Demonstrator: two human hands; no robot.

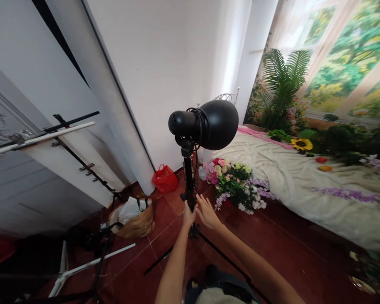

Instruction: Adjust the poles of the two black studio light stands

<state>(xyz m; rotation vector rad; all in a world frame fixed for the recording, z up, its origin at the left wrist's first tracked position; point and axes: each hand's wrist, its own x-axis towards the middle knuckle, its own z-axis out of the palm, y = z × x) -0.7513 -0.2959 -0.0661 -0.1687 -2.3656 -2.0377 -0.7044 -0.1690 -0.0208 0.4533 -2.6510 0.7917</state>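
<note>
A black studio lamp [220, 124] with a wide round reflector sits on top of a black light stand [189, 171] in front of me. Its cable is coiled around the lamp's neck. My left hand [189, 214] is closed round the stand's pole, just below a clamp knob [183, 196]. Close by on the pole's right side, my right hand [207, 213] is open with its fingers stretched out; whether its fingertips touch the pole is hard to tell. The stand's legs [223, 254] spread over the floor near my feet.
Artificial flowers [234, 181] lie on the red tiled floor beside a platform draped in cream cloth [297, 177]. A red plastic bag [165, 179] and a brown bag [136, 221] stand to the left. Further left are a backdrop stand [82, 162] with clips and a white pole [98, 261].
</note>
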